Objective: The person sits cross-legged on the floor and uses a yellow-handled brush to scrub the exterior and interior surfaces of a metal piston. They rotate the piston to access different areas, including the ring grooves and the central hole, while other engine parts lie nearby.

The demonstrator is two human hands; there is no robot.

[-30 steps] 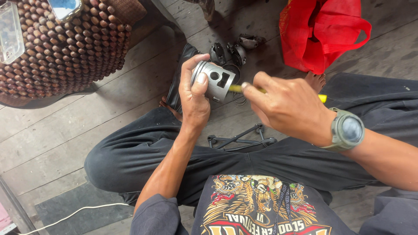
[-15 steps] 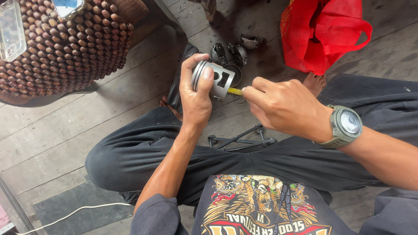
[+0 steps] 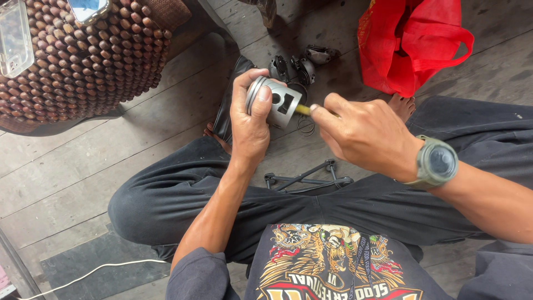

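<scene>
the left hand point(image 3: 250, 125) is wrapped round a grey metal piston point(image 3: 275, 100), thumb laid across its skirt and the fingers curled behind, so the fingers are clamped on it. it is held up above the floor in front of the crossed legs, turned so that the side hole faces the other hand, which looks like the reason for the sideways grip: it gives the tool a straight way in. the right hand point(image 3: 366, 136) has its fingers pinched together on a thin tool with a yellow handle point(image 3: 303, 110), only a short bit of which shows between the fingertips and the piston; its tip meets the piston near the side hole, though whether it goes inside i cannot tell. a grey wristwatch point(image 3: 437, 163) sits on that wrist.

one piston and one tool are in the hands. on the wooden plank floor point(image 3: 83, 161) just beyond the piston lie a few dark engine parts point(image 3: 300, 64), about three, close together within reach. a thin wire ring point(image 3: 305, 126) lies under the hands. one black metal bracket point(image 3: 305, 179) rests by the knees, one red plastic bag point(image 3: 413, 44) stands well apart at the upper right, and one beaded seat cover point(image 3: 83, 61) with a phone on it fills the upper left.
</scene>
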